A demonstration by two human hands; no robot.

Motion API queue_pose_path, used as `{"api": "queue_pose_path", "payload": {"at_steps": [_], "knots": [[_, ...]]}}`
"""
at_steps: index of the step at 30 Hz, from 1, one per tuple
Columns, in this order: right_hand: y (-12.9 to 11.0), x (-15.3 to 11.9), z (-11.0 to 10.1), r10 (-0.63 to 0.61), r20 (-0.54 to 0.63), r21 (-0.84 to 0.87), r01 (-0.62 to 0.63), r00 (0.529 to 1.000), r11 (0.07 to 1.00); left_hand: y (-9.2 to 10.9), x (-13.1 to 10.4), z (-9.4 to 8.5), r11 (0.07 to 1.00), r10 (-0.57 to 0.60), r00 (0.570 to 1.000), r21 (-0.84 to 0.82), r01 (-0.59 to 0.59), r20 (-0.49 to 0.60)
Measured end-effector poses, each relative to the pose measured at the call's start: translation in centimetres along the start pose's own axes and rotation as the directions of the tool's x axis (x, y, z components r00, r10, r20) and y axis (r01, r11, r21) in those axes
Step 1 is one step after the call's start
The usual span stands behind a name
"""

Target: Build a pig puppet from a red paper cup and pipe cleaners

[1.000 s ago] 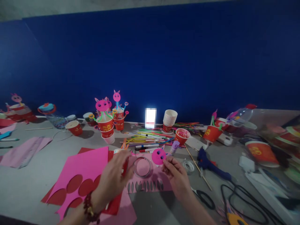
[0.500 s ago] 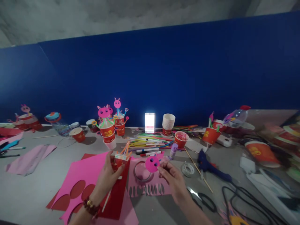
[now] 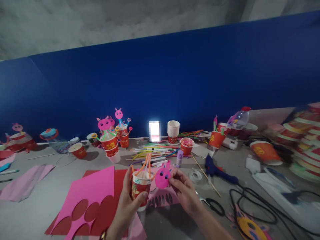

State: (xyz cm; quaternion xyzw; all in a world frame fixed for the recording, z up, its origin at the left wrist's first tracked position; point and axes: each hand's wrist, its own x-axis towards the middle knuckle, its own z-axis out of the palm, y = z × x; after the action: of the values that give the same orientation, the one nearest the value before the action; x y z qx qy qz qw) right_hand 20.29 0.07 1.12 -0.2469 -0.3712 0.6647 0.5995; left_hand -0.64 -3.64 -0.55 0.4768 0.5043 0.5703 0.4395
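Note:
My left hand (image 3: 131, 200) is wrapped round a red paper cup (image 3: 141, 188) with a white rim, held upright. Orange pipe cleaners (image 3: 148, 163) stick up out of this cup and bend to both sides. Between thumb and fingers, my right hand (image 3: 185, 188) pinches a round pink paper face (image 3: 162, 178) with two dark eyes and ears. The face is just right of the cup, near an orange pipe cleaner; whether they touch I cannot tell. Under the hands lies light pink paper (image 3: 172, 199) with a row of leaf-shaped cutouts, partly hidden.
Cut pink paper (image 3: 95, 186) lies on red sheets at left. Finished cup figures (image 3: 108, 143) stand behind. Pipe cleaners and markers (image 3: 155, 153) spread across the middle. At right are a glue gun (image 3: 220, 171), scissors (image 3: 215, 206), clear tape (image 3: 195, 175) and a black cable (image 3: 250, 193).
My left hand has raised the cup, turned it upright and brought it right, beside the pink face. The right hand still pinches the face. The whole view has shifted slightly.

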Motion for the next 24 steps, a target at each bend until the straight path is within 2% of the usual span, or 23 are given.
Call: {"api": "queue_pose_path", "payload": {"at_steps": [4,10,15,19,24], "knots": [[-0.7,0.2,-0.3,-0.058,-0.037,0.017,0.059,0.998,0.998,-0.9,0.0,1.7,0.996,-0.03,0.999,-0.085,0.028,-0.031],[-1.7,0.9,-1.0,-0.092,-0.126,0.012,0.095,0.988,0.995,-0.1,0.1,3.8,0.938,-0.123,0.979,-0.303,0.169,0.163],[-2.1,1.2,-1.0,-0.109,-0.183,0.031,0.116,0.977,0.993,1.0,-0.2,4.8,0.855,-0.286,0.925,-0.369,0.364,0.25],[-2.3,1.5,-1.2,-0.109,-0.212,0.013,0.114,0.971,0.993,0.8,-0.1,4.9,0.841,-0.232,0.909,-0.398,0.367,0.346],[-2.7,1.7,-1.5,-0.092,-0.247,-0.039,0.085,0.965,0.996,0.7,0.8,4.3,0.84,-0.19,0.843,-0.362,0.405,0.503]]}}
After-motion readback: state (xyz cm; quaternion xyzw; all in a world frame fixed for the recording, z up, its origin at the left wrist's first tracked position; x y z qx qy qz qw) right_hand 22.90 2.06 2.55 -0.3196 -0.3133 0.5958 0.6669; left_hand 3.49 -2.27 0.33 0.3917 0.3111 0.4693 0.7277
